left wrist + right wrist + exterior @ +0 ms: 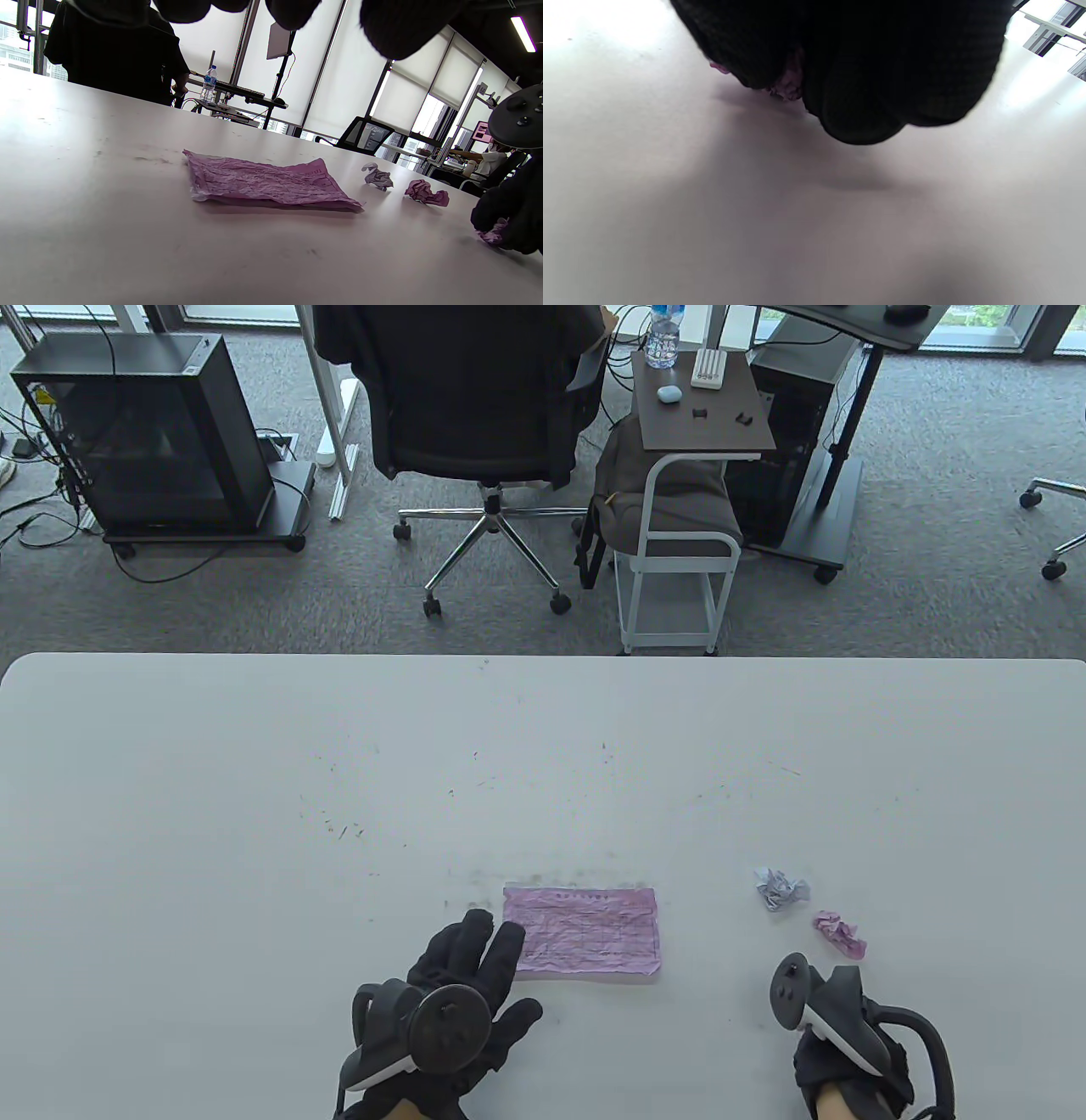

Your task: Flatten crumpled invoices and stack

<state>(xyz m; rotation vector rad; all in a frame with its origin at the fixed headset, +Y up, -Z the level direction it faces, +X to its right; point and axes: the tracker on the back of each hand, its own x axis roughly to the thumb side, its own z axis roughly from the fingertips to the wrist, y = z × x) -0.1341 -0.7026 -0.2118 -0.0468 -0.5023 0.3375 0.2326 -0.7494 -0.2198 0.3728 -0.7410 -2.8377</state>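
Item: flattened pink invoice [582, 931], lying creased but spread on the white table [254, 814], its left edge just at the fingertips of the left hand [462, 997]; that hand lies with its fingers spread, holding nothing, seemingly placed to pin or smooth the sheet and keep it as the base of the stack. Item: right hand [848, 1052], curled closed around a pink crumpled invoice [492, 235], low over the table near the person's edge, probably so the ball can be worked apart against the surface. Items awaiting: a whitish crumpled ball [781, 888] and a pink crumpled ball [840, 934], both just beyond the right hand and well clear of the left, likely parked there within easy reach. Note on views: the table view hides the right hand's contents under its tracker; only the left wrist view and the right wrist view, where pink paper peeks between dark fingers [746, 51], reveal the held wad. The left wrist view alone shows the flat sheet's far corner lifting slightly.
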